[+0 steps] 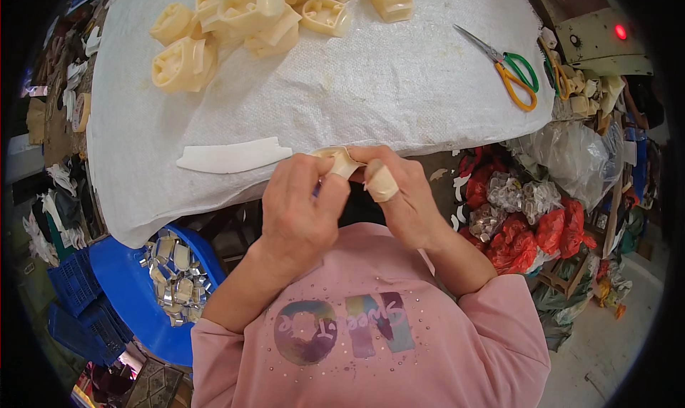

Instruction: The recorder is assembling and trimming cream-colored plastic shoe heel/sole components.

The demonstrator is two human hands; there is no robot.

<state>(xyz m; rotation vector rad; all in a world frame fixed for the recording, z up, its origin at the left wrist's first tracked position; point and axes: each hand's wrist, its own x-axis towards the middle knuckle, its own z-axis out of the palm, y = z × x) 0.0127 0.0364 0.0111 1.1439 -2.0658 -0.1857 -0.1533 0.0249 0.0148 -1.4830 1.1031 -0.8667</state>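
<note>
Close to my chest, at the near edge of the cloth-covered table, both hands grip a small cream-coloured moulded piece (344, 164). My left hand (298, 197) has its thumb and fingers closed on one end of it. The other end is pinched by my right hand (405, 194), whose thumb is wrapped in cream tape (381, 182). My fingers hide much of the piece. Just left of them lies a flat white curved strip (232, 156). Several cream hollow moulded parts (184, 65) are heaped at the far left of the table.
Scissors (515, 79) with green and orange handles lie at the table's right. A blue tub (118, 272) of shiny metal pieces (177, 279) stands lower left, beside blue crates (75, 276). Red plastic bags (510, 244) sit lower right. A box with a red light (606, 40) is far right.
</note>
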